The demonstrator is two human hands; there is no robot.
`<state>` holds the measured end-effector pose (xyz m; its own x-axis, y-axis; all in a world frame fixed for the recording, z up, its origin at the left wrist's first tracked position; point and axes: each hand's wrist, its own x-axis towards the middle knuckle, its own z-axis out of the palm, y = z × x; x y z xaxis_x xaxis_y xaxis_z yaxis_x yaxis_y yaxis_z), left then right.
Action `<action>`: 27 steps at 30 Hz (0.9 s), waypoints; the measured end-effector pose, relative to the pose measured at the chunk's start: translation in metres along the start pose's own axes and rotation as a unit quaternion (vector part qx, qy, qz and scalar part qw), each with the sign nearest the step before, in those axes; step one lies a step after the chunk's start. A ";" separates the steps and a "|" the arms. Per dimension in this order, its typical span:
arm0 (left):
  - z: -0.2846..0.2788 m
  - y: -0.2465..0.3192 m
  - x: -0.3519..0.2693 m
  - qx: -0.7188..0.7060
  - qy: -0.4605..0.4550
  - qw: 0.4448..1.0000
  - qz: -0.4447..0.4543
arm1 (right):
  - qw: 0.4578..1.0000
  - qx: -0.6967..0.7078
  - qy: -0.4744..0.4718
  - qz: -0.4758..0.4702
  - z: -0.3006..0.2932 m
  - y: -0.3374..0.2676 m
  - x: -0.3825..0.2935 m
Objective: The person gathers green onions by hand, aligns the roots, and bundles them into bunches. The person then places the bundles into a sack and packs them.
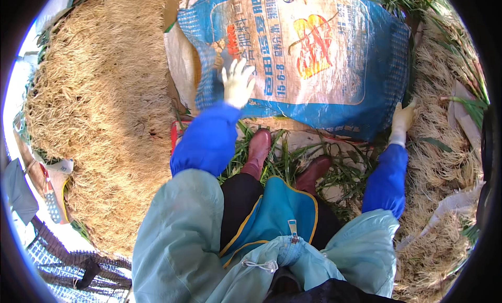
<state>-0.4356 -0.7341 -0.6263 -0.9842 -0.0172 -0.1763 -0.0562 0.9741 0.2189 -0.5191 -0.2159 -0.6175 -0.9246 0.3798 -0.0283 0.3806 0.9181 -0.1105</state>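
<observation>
A large woven plastic sack (345,87), blue and pale with printed writing and a red-and-yellow picture, lies spread out in front of me. My left hand (238,83), in a whitish glove and blue sleeve, is over the left part of the sack with its fingers apart and nothing in them. Whether its palm presses on the plastic is not clear. At the sack's lower right edge is my right hand (404,117), gloved the same way, between the sack and pale fibrous roots. The sack's edge partly hides its fingers, so its grip is unclear.
A big mass of pale plant roots (106,119) fills the left, and another root pile (435,146) runs down the right. Green leaves (286,154) litter the ground around my reddish boots (259,146). Dark netting (78,267) lies at lower left.
</observation>
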 end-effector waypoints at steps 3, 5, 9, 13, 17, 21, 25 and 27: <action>-0.009 -0.032 -0.056 -0.050 0.149 0.980 -0.126 | 0.959 0.187 0.070 -0.199 -0.018 -0.075 -0.035; 0.006 -0.085 -0.067 -0.153 0.263 0.887 -0.349 | 0.926 0.241 0.020 -0.290 -0.013 -0.125 -0.043; 0.064 -0.204 -0.068 -0.298 0.014 0.792 -0.533 | 0.903 0.148 0.041 -0.401 0.044 -0.208 -0.022; 0.086 -0.254 -0.067 -0.335 -0.009 0.822 -0.461 | 0.914 -0.017 -0.124 -0.386 0.121 -0.253 -0.002; 0.044 -0.252 -0.026 -0.282 -0.016 0.861 -0.423 | 0.944 0.028 -0.095 -0.315 0.164 -0.262 -0.001; 0.006 -0.183 0.001 0.153 0.084 0.919 -0.352 | 0.932 0.142 -0.034 -0.330 0.166 -0.262 0.007; 0.014 -0.056 -0.019 0.021 0.022 0.994 0.100 | 0.947 0.208 -0.116 -0.216 0.138 -0.252 0.016; 0.033 0.001 -0.031 0.032 -0.059 0.971 0.230 | 0.879 0.415 -0.214 -0.099 0.109 -0.235 0.000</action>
<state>-0.3999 -0.7253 -0.6525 -0.8760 0.4461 -0.1837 0.3997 0.8843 0.2415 -0.6106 -0.4439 -0.6999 -0.9603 -0.0191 -0.2783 0.2326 0.4959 -0.8366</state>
